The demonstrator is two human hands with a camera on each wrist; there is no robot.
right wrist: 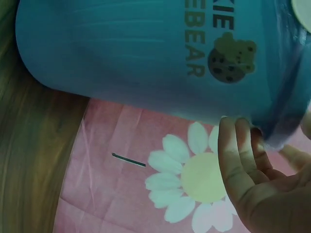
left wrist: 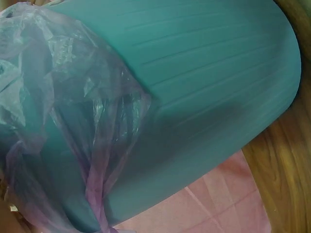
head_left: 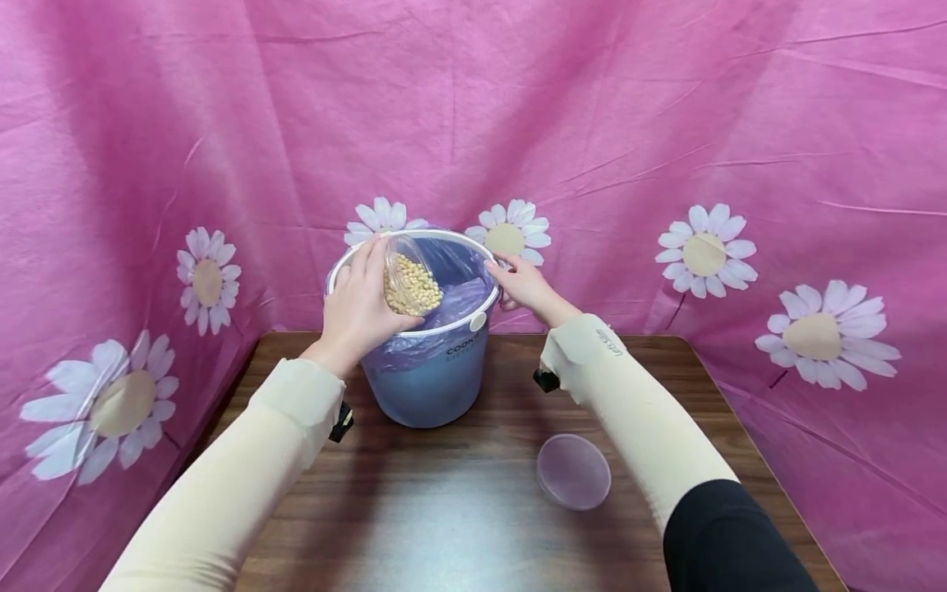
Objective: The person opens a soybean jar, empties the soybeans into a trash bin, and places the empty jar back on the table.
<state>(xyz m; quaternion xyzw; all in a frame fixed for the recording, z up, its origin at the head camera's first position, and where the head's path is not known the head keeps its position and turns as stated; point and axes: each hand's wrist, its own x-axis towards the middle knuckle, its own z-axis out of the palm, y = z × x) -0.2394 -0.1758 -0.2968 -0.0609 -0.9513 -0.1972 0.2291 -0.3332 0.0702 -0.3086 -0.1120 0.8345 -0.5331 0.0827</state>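
My left hand (head_left: 360,296) grips a clear plastic jar (head_left: 404,247) of pale yellow beans (head_left: 416,285). The jar lies tilted over the mouth of a blue bucket (head_left: 429,395), its opening facing in and to the right. A purple plastic bag (head_left: 462,302) lines the bucket and hangs over its white rim (head_left: 462,238). At the rim's right side, my right hand (head_left: 527,286) pinches the edge between thumb and fingers. Its other fingers (right wrist: 233,170) lie by the bucket's outer wall in the right wrist view. The left wrist view shows only the bucket's side and the bag's overhang (left wrist: 97,97), not the hand.
A round translucent lid (head_left: 574,472) lies on the brown wooden table (head_left: 444,510), to the right in front of the bucket. Pink cloth (head_left: 592,123) with printed white daisies hangs behind the table and along both sides.
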